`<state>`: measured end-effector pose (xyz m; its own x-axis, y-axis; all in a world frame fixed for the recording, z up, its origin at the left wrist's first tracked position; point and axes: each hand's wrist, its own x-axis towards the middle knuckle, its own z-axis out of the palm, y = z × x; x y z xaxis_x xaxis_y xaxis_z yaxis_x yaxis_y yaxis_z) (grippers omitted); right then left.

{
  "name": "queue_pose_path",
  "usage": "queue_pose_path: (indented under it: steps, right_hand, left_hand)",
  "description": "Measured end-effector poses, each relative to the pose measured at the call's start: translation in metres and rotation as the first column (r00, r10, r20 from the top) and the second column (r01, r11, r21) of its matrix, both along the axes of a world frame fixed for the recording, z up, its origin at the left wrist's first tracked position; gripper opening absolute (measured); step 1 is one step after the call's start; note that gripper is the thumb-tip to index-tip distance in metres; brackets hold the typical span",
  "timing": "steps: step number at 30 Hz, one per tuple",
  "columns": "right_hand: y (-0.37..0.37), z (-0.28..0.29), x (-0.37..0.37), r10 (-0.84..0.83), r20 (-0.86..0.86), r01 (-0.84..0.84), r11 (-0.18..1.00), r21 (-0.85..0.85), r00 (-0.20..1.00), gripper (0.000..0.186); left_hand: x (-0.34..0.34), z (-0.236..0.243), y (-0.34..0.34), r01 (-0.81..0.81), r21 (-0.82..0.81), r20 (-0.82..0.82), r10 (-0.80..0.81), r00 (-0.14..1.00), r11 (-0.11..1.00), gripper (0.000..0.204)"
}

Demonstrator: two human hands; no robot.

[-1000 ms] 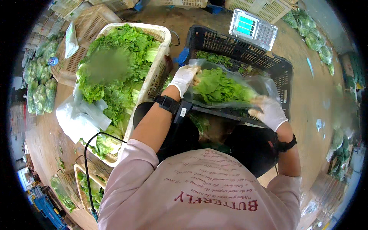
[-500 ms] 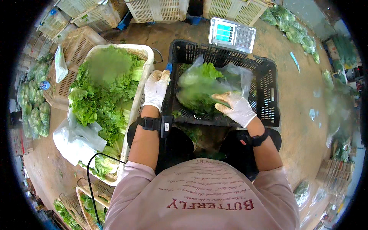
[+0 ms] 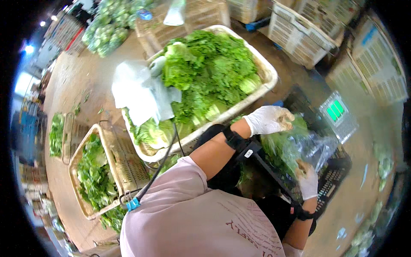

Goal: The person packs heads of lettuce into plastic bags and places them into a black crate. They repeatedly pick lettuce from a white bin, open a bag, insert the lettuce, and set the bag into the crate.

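My gloved left hand (image 3: 267, 120) is curled closed above the bagged lettuce (image 3: 278, 150); what, if anything, its fingers hold is hidden. My gloved right hand (image 3: 306, 182) has bent fingers on the near side of the clear plastic bag (image 3: 319, 147). The bag and greens lie blurred in the black crate (image 3: 332, 180). To their left, a white crate (image 3: 269, 79) is heaped with leafy lettuce (image 3: 214, 64), with white plastic bags (image 3: 139, 92) over its left end. A scale (image 3: 338, 116) with a green display sits beyond the black crate.
Crates of greens (image 3: 92, 171) stand at lower left. An upturned beige crate (image 3: 205, 13) and stacked crates (image 3: 302, 36) stand behind. Bagged vegetables (image 3: 107, 25) lie at the back left, more (image 3: 383, 167) along the right. A black cable (image 3: 156, 180) runs by my left shoulder.
The view has swung left, so the crates appear farther right and rotated. My right hand has moved to the bag's near side; my left hand has come back over the bag from the crate's edge.
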<state>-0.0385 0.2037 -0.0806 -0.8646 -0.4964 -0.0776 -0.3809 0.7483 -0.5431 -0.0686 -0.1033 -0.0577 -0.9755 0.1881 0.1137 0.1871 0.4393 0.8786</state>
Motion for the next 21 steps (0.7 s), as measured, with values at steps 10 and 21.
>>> queue_pose_path:
  steps: [10,21]
  right_hand:
    - [-0.003,0.004,-0.004,0.028,0.087,-0.019,0.994,-0.111,0.996,0.031]
    - [-0.007,-0.006,-0.004,-0.049,0.091,0.053,0.998,-0.039,0.995,0.032]
  left_hand:
    - [0.147,0.038,-0.237,-0.719,-0.638,-0.492,0.864,0.105,-0.276,0.097]
    - [0.082,0.078,-0.29,-0.798,-0.521,-0.18,0.875,0.45,0.303,0.091]
